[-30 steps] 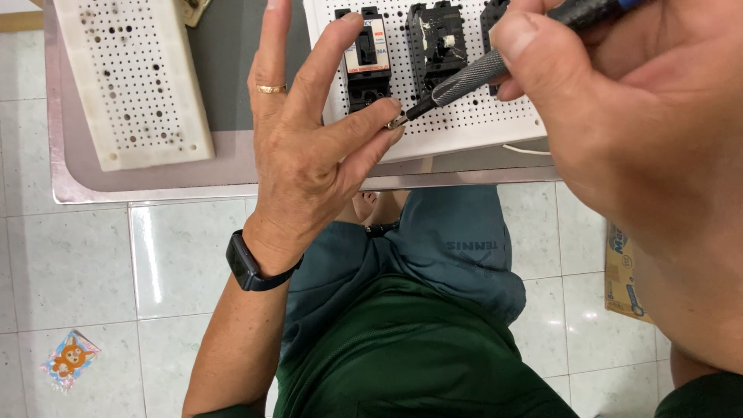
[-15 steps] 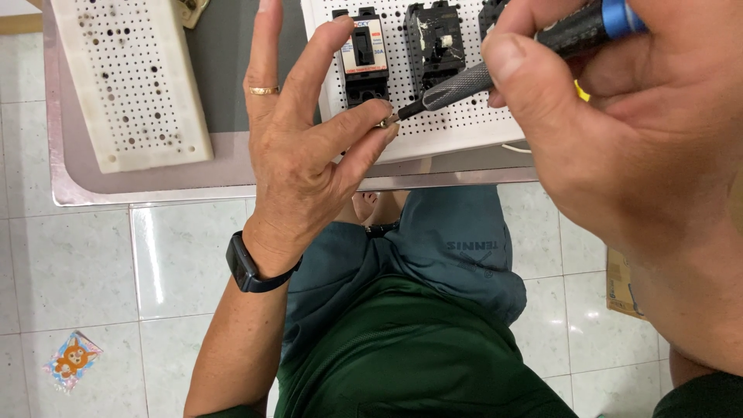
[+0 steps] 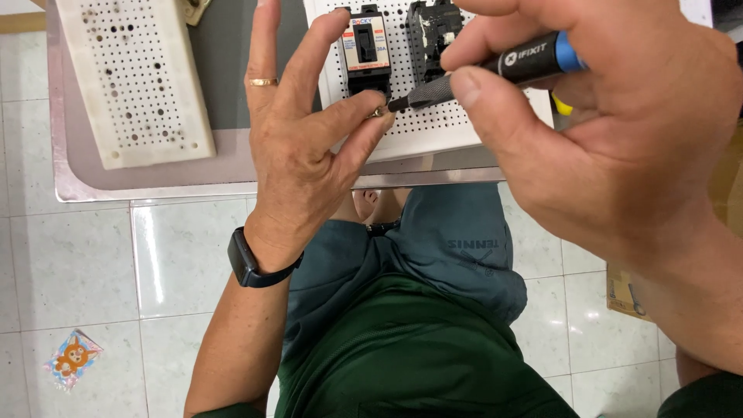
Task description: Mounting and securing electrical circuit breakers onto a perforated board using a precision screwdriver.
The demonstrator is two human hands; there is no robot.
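Screwdriver [image 3: 495,71] sits pinched in my right hand [image 3: 619,139], its tip meeting the small brass screw [image 3: 378,112] that my left hand [image 3: 302,155] nips between thumb and forefinger, steadying it beside the breaker [image 3: 365,50] on the white pegboard [image 3: 441,131].

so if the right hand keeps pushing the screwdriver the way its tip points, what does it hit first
Probably the small brass screw pinched in the left hand's fingertips, just ahead of the screwdriver tip. Beyond it sits the perforated white board. Depth is unclear.

Head-worn view, straight down, close.
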